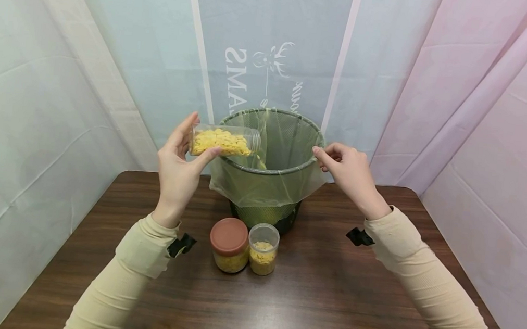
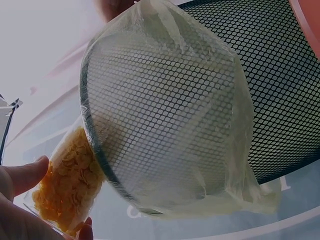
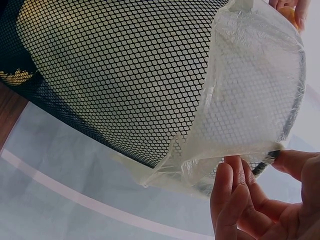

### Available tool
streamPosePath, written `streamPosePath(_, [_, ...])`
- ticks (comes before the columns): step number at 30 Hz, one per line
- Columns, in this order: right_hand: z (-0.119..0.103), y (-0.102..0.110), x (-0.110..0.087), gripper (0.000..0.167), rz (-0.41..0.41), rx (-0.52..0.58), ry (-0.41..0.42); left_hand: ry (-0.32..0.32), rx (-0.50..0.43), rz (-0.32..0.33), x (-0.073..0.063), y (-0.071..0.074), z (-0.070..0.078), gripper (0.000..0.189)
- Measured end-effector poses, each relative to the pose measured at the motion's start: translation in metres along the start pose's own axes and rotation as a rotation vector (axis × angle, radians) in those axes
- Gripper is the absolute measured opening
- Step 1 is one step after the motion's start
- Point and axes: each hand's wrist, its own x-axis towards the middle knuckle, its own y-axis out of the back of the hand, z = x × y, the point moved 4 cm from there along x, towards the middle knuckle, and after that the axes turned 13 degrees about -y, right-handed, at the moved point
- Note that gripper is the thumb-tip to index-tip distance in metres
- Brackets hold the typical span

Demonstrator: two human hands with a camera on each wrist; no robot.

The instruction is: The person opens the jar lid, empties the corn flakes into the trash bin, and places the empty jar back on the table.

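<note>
My left hand [image 1: 179, 173] grips a clear plastic jar [image 1: 226, 141] of yellow flakes, tipped on its side. Its open mouth points over the left rim of a mesh trash bin [image 1: 261, 219], and a few flakes [image 1: 261, 161] show just past the mouth. A thin translucent bin liner [image 1: 266, 188] lines the bin and folds down outside the rim. At the right rim, my right hand [image 1: 347, 172] pinches the liner's edge between thumb and fingers, as the right wrist view shows. From the left wrist, the tilted jar overlaps the bin's rim [image 2: 89, 120].
In front of the bin, a lidded jar [image 1: 229, 242] with a reddish-brown lid stands beside an uncapped clear jar [image 1: 263, 253] holding yellow flakes. The dark wooden table [image 1: 317, 305] ends at fabric curtains [image 1: 161, 46] behind and on both sides.
</note>
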Motion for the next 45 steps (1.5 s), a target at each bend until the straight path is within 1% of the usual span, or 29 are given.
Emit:
streamPosePath(5, [-0.001, 0.001, 0.000, 0.051, -0.006, -0.007, -0.003, -0.001, 0.013, 0.004, 0.000, 0.002, -0.018, 0.070])
streamPosePath(7, [-0.001, 0.002, -0.001, 0.051, -0.010, -0.009, -0.005, -0.009, 0.016, 0.007, 0.000, 0.002, -0.020, 0.070])
streamPosePath(12, [-0.001, 0.002, -0.001, 0.050, -0.013, -0.006, -0.008, -0.020, 0.013, 0.014, 0.001, 0.002, -0.020, 0.070])
streamPosePath(18, [0.000, 0.000, -0.001, 0.044, -0.008, -0.005, -0.007, -0.013, 0.018, 0.019, 0.000, 0.003, -0.020, 0.069])
streamPosePath(21, [0.000, 0.000, -0.001, 0.046, -0.007, -0.003, -0.009, -0.008, 0.029, 0.022, 0.001, 0.003, -0.021, 0.068])
streamPosePath(23, [0.000, 0.000, -0.001, 0.046, -0.005, 0.000, -0.007, -0.004, 0.035, 0.026, 0.001, 0.003, -0.020, 0.068])
streamPosePath(30, [0.000, 0.000, -0.001, 0.045, 0.003, 0.003, 0.000, 0.005, 0.043, 0.036, 0.003, 0.000, 0.006, 0.063])
streamPosePath(35, [0.000, 0.000, -0.001, 0.041, 0.001, 0.004, -0.004, 0.010, 0.027, 0.034, 0.003, 0.001, 0.008, 0.062])
streamPosePath(45, [0.000, 0.000, -0.001, 0.041, 0.000, 0.006, -0.008, 0.012, 0.022, 0.037, 0.004, 0.001, 0.008, 0.060])
